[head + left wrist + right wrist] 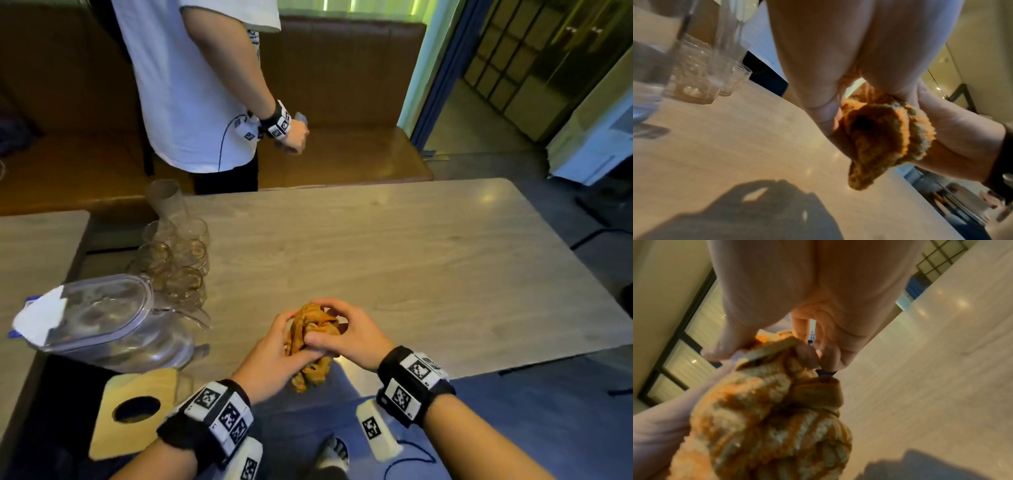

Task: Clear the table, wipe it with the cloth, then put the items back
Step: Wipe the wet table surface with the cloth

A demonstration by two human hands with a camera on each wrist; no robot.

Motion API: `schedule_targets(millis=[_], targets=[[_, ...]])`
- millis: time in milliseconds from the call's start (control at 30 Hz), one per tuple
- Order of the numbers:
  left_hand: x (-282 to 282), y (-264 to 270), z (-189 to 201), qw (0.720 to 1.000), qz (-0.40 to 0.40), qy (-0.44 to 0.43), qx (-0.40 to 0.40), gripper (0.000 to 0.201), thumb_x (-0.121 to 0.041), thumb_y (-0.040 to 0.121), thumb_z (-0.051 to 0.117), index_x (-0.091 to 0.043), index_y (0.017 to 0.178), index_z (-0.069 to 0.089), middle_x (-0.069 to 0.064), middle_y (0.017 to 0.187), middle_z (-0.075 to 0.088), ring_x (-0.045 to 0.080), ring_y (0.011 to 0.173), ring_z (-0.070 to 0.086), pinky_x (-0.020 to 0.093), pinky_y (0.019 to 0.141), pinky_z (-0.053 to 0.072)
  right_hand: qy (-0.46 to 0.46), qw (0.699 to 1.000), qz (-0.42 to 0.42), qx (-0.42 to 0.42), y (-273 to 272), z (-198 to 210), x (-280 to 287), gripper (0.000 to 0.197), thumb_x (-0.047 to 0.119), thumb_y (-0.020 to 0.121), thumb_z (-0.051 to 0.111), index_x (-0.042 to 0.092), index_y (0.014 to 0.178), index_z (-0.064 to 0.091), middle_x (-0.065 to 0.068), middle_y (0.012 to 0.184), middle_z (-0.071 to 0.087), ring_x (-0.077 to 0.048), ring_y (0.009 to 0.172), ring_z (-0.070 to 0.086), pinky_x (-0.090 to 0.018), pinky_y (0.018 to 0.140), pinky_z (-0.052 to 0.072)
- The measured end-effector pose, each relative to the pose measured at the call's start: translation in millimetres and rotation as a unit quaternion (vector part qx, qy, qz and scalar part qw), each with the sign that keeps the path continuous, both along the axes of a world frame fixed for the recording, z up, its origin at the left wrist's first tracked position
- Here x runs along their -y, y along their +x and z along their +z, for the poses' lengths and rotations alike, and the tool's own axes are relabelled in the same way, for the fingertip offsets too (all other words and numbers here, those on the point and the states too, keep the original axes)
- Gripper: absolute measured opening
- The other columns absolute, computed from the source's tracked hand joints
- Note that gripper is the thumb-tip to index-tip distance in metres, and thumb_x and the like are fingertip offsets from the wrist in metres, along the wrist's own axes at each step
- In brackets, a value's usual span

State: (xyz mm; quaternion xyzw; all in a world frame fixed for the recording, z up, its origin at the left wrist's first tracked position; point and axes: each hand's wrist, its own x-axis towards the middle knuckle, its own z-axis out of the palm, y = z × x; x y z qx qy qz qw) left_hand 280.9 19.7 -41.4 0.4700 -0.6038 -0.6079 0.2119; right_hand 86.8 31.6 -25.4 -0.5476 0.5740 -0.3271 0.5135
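An orange and cream cloth [313, 346] is bunched up between both my hands, a little above the near edge of the wooden table [394, 260]. My left hand [274, 346] grips its left side with curled fingers. My right hand [346, 329] curls over its top and right side. The cloth [885, 139] hangs as a crumpled wad below my left palm in the left wrist view. In the right wrist view the cloth [774, 415] fills the lower left, pinched by my fingers. The cloth's lower end dangles toward the table edge.
At the table's left edge stand several clear drinking glasses [181, 260], a tall clear carafe [168, 202] and a clear plastic jug [102, 322]. A wooden board with a round hole [137, 414] lies near left. Another person [191, 82] stands behind the table by a brown bench.
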Motion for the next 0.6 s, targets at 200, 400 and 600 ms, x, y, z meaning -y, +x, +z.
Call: schedule_targets(millis=[200, 400, 600], targets=[[24, -31, 17, 0.991, 0.118, 0.006, -0.058, 0.051, -0.058, 0.089, 0.062, -0.023, 0.126, 0.061, -0.013, 0.116, 0.074, 0.004, 0.111, 0.067, 0.022, 0.095, 0.051, 0.000, 0.997, 0.066, 0.046, -31, 15, 44, 0.068, 0.030, 0.074, 0.083, 0.029, 0.135, 0.053, 0.009, 0.103, 0.060, -0.005, 0.076, 0.058, -0.020, 0.075, 0.051], [46, -26, 26, 0.977, 0.195, 0.004, -0.084, 0.037, -0.042, 0.090, 0.058, -0.024, 0.122, 0.065, -0.009, 0.113, 0.075, 0.007, 0.108, 0.069, 0.026, 0.095, 0.053, -0.046, 0.998, 0.033, 0.024, -28, 22, 81, 0.019, 0.006, 0.085, 0.073, 0.016, 0.101, 0.072, 0.001, 0.085, 0.072, -0.013, 0.076, 0.065, -0.022, 0.077, 0.052], [76, -25, 20, 0.971, 0.202, 0.042, -0.119, 0.068, -0.036, 0.076, 0.080, -0.025, 0.136, 0.050, -0.002, 0.120, 0.073, 0.011, 0.112, 0.069, 0.033, 0.094, 0.055, -0.127, 0.987, -0.093, -0.023, -15, 32, 103, 0.018, 0.013, 0.095, 0.061, 0.030, 0.092, 0.067, 0.004, 0.094, 0.066, -0.009, 0.084, 0.064, -0.027, 0.078, 0.053]])
